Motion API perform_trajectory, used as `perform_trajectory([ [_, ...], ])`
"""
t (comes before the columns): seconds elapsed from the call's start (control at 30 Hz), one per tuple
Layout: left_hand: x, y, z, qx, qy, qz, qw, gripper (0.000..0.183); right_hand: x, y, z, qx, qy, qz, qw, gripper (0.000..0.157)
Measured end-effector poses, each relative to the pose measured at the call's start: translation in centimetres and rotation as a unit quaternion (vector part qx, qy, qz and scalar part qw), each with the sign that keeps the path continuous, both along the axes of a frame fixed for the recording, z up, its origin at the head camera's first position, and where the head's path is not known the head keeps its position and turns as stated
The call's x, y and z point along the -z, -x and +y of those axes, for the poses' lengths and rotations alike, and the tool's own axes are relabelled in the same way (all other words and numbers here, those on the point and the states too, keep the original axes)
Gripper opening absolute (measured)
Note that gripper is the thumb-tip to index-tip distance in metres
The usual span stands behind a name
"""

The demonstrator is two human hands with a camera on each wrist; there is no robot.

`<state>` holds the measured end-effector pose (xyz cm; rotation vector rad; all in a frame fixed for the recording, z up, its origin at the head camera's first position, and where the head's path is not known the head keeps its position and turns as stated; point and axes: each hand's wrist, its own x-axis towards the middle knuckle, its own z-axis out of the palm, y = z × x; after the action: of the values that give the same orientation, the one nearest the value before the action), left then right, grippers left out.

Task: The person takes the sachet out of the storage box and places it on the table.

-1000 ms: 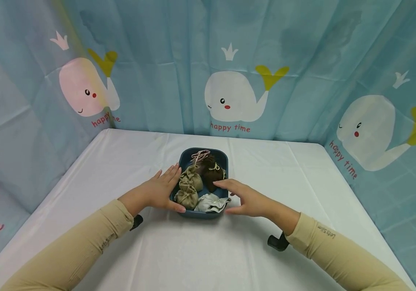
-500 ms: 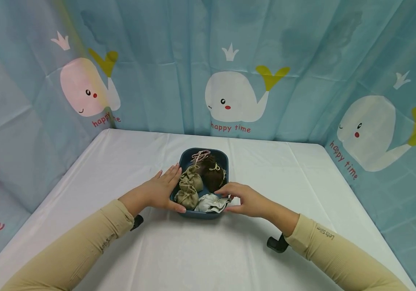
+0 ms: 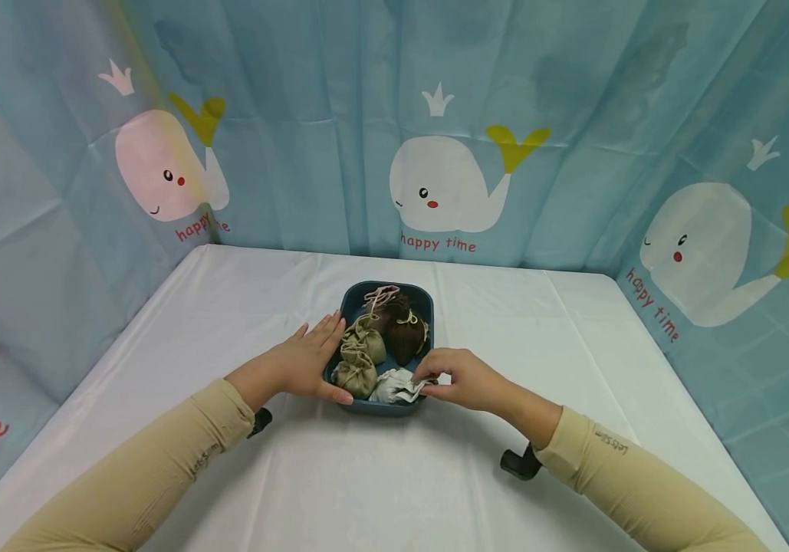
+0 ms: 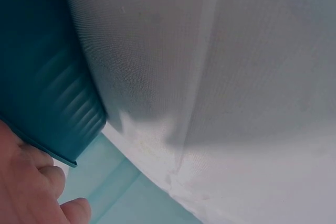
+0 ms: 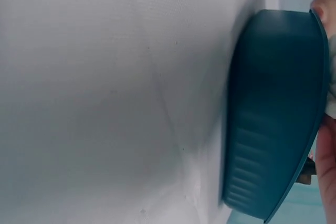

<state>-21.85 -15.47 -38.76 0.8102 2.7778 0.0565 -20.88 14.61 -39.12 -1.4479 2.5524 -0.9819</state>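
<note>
A dark blue plastic bin [image 3: 376, 409] stands on the white-covered table, holding small drawstring pouches. My left hand [image 3: 300, 366] rests along the bin's left rim, fingers straight and thumb at the near corner. At the near right corner my right hand [image 3: 468, 378] pinches the loose end of a white pouch [image 3: 391, 386]. Beside that pouch lie two tan pouches [image 3: 355, 377]. Dark brown pouches [image 3: 404, 339] with pale cords fill the far right. Ribbed bin walls show in both wrist views, with fingers of the left hand [image 4: 29, 187] at the rim.
A white cloth [image 3: 546, 330] covers the table. Blue curtains [image 3: 284, 130] with printed whales close off the back and both sides. A pink cord [image 3: 382, 294] lies at the bin's far end.
My right hand has moved slightly left and closed its thumb and fingers on the white pouch's loose end. The left hand and the bin have stayed put.
</note>
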Motion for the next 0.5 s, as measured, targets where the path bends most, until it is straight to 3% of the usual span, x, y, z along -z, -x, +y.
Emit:
perform_trajectory([
  [0.5, 0.0, -0.1, 0.0, 0.002, 0.0, 0.003, 1.0, 0.123, -0.2, -0.3, -1.3, 0.088, -0.01, 0.014, 0.996, 0.004],
])
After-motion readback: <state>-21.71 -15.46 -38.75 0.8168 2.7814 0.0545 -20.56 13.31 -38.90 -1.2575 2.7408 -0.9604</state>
